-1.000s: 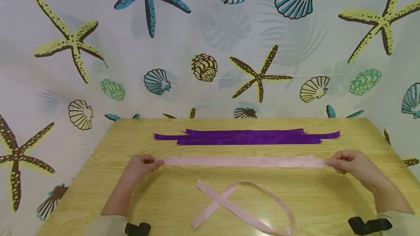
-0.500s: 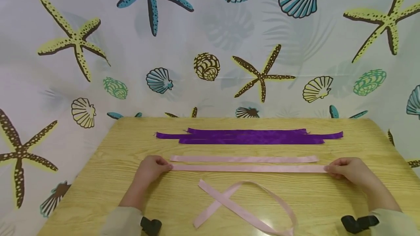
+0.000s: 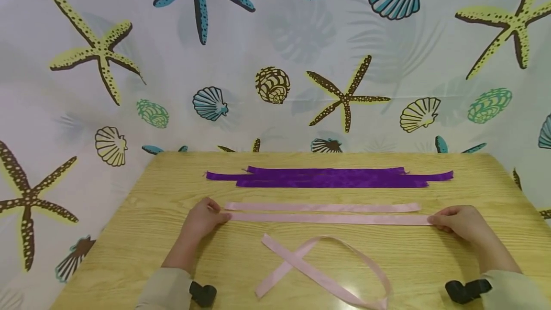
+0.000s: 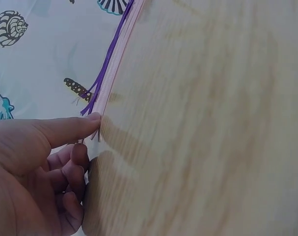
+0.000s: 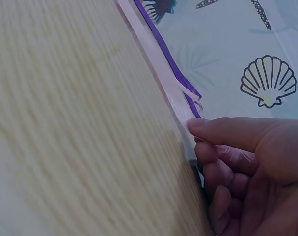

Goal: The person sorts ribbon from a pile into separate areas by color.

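Observation:
A pink ribbon point(image 3: 327, 218) is stretched straight from side to side between my two hands, low over the table. The thumb of my left hand point(image 3: 202, 221) touches its left end, and the index finger stands apart from the thumb. In the left wrist view the ribbon's tip shows just past the thumb. My right hand point(image 3: 465, 224) pinches the other end between thumb and index finger. Parallel behind it lies a second pink ribbon point(image 3: 323, 207). Nearer to me a third pink ribbon point(image 3: 318, 276) lies in a loop, its two ends crossed.
Several purple ribbons point(image 3: 331, 178) lie side by side, partly overlapping, toward the back of the wooden table point(image 3: 129, 252). A white curtain point(image 3: 241, 27) printed with starfish and shells hangs behind and at the sides.
The pink ribbon between my hands has come toward me, away from the second one, and lowered, then shifted slightly back. My left index finger has lifted away from the thumb.

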`<state>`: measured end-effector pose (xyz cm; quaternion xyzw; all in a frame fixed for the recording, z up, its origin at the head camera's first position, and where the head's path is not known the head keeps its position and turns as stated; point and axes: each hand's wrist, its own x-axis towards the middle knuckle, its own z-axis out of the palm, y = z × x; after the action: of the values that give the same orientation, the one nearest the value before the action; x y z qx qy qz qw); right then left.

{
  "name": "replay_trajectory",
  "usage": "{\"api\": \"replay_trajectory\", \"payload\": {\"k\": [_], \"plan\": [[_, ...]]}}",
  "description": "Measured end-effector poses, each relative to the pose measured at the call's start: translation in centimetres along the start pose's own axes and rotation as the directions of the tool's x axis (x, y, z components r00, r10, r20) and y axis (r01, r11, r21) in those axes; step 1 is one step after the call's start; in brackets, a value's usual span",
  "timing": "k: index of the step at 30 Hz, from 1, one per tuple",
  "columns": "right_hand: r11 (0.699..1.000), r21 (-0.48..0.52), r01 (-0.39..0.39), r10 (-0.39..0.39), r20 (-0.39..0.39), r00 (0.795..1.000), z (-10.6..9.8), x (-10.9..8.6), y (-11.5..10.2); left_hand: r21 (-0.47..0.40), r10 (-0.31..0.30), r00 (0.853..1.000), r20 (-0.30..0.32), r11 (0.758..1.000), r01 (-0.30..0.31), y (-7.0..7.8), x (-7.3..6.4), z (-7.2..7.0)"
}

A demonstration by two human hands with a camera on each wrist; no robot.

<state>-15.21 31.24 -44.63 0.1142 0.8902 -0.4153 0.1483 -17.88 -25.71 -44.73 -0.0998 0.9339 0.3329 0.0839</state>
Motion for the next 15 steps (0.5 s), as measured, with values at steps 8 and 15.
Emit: {"api": "replay_trajectory", "payload": {"k": [8, 15], "plan": [[1.000, -0.031, -0.002, 0.001, -0.022, 1.000, 0.21, 0.03, -0.38, -0.033, -0.006, 1.000, 0.007, 0.999, 0.006, 0.09, 0.04, 0.00], [0.999, -0.038, -0.001, 0.000, -0.022, 1.000, 0.49, -0.06, -0.43, -0.047, -0.011, 1.000, 0.011, 0.999, 0.011, -0.09, 0.05, -0.10]]}}
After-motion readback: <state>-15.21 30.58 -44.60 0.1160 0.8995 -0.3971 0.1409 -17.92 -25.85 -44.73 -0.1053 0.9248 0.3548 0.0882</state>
